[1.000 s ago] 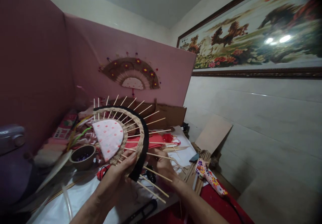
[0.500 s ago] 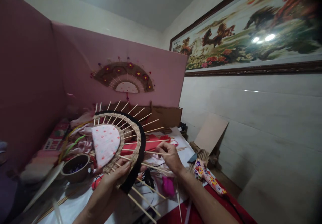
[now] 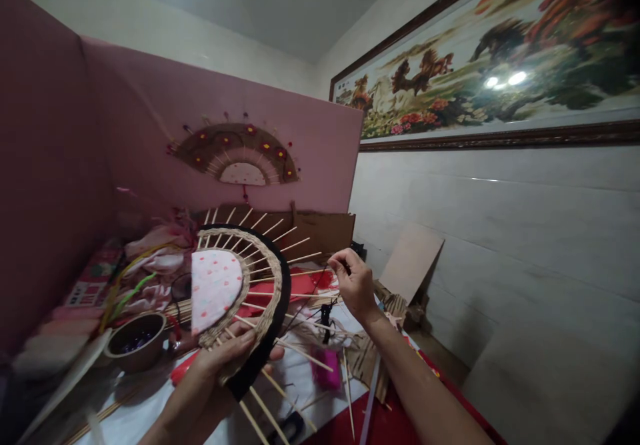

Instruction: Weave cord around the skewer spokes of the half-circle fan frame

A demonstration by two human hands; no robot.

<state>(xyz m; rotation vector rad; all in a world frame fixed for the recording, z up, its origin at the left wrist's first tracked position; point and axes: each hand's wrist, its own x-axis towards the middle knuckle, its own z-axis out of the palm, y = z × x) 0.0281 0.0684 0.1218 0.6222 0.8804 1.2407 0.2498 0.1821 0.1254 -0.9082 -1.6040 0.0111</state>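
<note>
My left hand (image 3: 227, 355) grips the lower edge of a half-round woven fan (image 3: 273, 298). Thin wooden sticks radiate from the fan past a black outer band, with a woven tan band inside it. At its centre is a white half-circle patch (image 3: 215, 291) with red dots. Right of the fan, my right hand (image 3: 353, 281) is raised in a pinch on a dark cord (image 3: 305, 301), which runs down toward the fan's black edge. Below the right hand lies a small bundle of black cord (image 3: 327, 318).
A bowl of dark beads (image 3: 136, 341) stands at left beside ribbons and packets. A finished-looking fan (image 3: 240, 155) hangs on the pink panel (image 3: 320, 138). Loose sticks, a magenta packet (image 3: 325, 368) and corrugated cardboard (image 3: 367, 358) lie at right. A framed horse picture (image 3: 480, 65) is on the wall.
My right hand has left the stick it was touching and moved up and right, drawing the dark cord taut. My left hand still holds the fan. The view has turned slightly right.
</note>
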